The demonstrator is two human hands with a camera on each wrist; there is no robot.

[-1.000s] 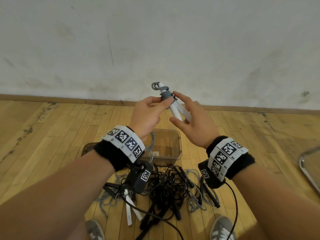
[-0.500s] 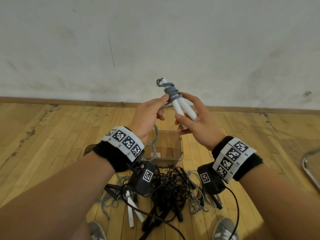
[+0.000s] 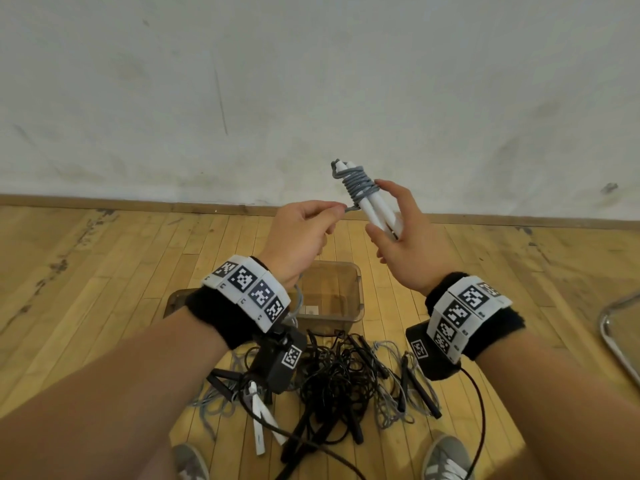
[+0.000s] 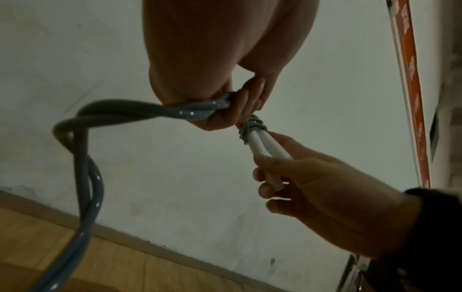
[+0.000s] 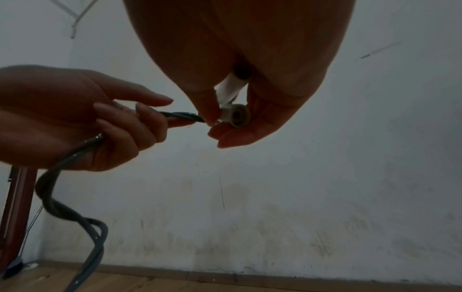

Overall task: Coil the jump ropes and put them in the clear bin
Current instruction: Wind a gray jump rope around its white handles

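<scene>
My right hand (image 3: 398, 223) holds two white jump-rope handles (image 3: 375, 211) side by side, tilted up to the left. Grey cord (image 3: 356, 185) is wound in several turns round their upper ends. My left hand (image 3: 304, 226) pinches the doubled grey cord (image 4: 140, 110) just left of the handles; the slack twists and hangs down toward the floor. In the right wrist view the handles' round end (image 5: 238, 116) shows between my right fingers, and the cord (image 5: 182, 116) runs from it into my left hand (image 5: 120, 126). The clear bin (image 3: 358, 299) stands on the floor below my hands.
A tangle of black jump ropes (image 3: 332, 379) lies on the wooden floor in front of the bin, with grey cords (image 3: 391, 403) and a white-handled rope (image 3: 259, 431) among them. My shoes (image 3: 446, 459) are at the near edge. A metal frame (image 3: 620, 344) sits at right. A white wall is behind.
More grey turns now sit round the handle tops. My left hand has moved off the handles to the left, pulling the cord. My right hand has shifted right, still holding the handles.
</scene>
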